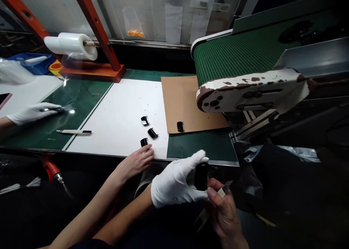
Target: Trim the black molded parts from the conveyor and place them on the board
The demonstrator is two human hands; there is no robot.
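My left hand [174, 183], in a white cotton glove, grips a glossy black part [201, 176] upright in front of me. My right hand [222, 209] is bare and pinches a small blade tool [225, 189] close to that part. Another person's bare hand [136, 162] rests at the near edge of a white sheet [117, 118], its fingertips by a small black part [144, 142]. Two more black parts [144, 121] [152, 133] lie on the sheet. A fourth [180, 126] sits on brown cardboard [188, 99].
A co-worker's gloved hand [34, 113] works on the green mat [81, 99] at left, near a white marker [74, 131]. A green conveyor belt [231, 52] ends at upper right. A film roll [71, 46] sits on an orange stand [95, 34]. A blue tray [32, 63] lies beyond.
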